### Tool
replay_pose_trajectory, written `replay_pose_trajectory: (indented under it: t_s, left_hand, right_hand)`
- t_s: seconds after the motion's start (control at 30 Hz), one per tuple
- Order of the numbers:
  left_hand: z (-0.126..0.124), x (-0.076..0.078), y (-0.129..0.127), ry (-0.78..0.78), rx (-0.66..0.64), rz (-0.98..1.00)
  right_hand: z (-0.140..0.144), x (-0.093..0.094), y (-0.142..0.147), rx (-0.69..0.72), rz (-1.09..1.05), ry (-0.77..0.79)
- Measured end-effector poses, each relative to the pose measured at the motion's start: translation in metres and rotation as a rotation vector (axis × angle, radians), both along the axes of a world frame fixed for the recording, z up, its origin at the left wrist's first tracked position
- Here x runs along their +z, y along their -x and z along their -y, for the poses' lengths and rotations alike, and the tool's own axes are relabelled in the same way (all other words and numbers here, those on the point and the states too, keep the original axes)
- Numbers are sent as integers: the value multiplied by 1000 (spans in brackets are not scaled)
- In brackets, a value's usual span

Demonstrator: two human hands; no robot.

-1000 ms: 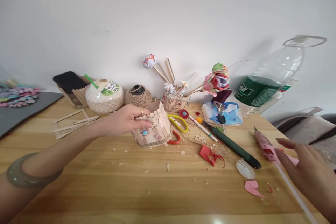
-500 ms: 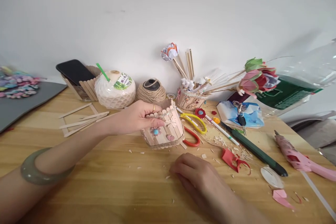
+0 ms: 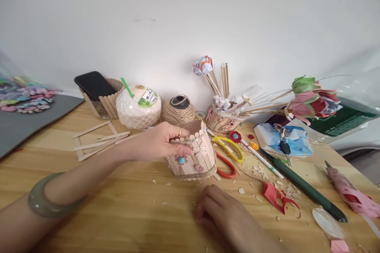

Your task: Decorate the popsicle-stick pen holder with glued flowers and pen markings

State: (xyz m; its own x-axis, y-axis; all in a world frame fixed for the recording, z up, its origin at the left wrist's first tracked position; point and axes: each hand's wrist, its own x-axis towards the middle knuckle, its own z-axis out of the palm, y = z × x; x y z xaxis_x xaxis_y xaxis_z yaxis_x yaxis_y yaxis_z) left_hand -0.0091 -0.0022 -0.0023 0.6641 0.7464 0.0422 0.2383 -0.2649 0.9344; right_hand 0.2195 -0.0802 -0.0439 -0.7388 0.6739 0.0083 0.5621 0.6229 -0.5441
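Observation:
My left hand [image 3: 169, 142] grips a small basket made of craft sticks [image 3: 204, 148] by its near rim, the thumb outside and the other fingers reaching inside. Twine runs round the basket's base, and a blue-centred flower, a pink button-like piece and a pale bow decorate its front. The basket is slightly tilted, low over the table. My right hand [image 3: 219, 209] rests on the wood just in front of it, fingers curled in, apart from the basket; nothing shows in it. To the right of the basket lie scissors with yellow and red handles [image 3: 228, 172].
Behind stand a phone [image 3: 95, 85] in a stick holder, a white coconut with a green straw [image 3: 138, 114], twine [image 3: 178, 114] and a decorated stick pot [image 3: 222, 120]. Paper flowers [image 3: 311, 104], a dark green tool [image 3: 308, 182], red scrap [image 3: 277, 199] and a pink glue gun [image 3: 350, 189] lie right.
The whole view has shifted, so everything appears further right and lower. My left hand keeps its grip on the basket. My right hand stays curled on the table.

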Motion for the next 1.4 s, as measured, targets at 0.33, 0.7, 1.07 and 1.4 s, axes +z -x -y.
replay_pose_trajectory:
  t_s: [0.33,0.7,1.07,1.4]
  left_hand:
    - [0,0,-1,58,-23,-13]
    - [2,3,-3,52,8,-27]
    - [0,3,-2,34,-14,-11]
    - [1,3,-3,38,-31,-18]
  right_hand:
    - [-14,59,-3,-267,-397,-86]
    - [-46,53,9,-278,-565,-169]
    - [-53,50,14,-124,-541,-508]
    - [-61,46,17,-104,-518,-451]
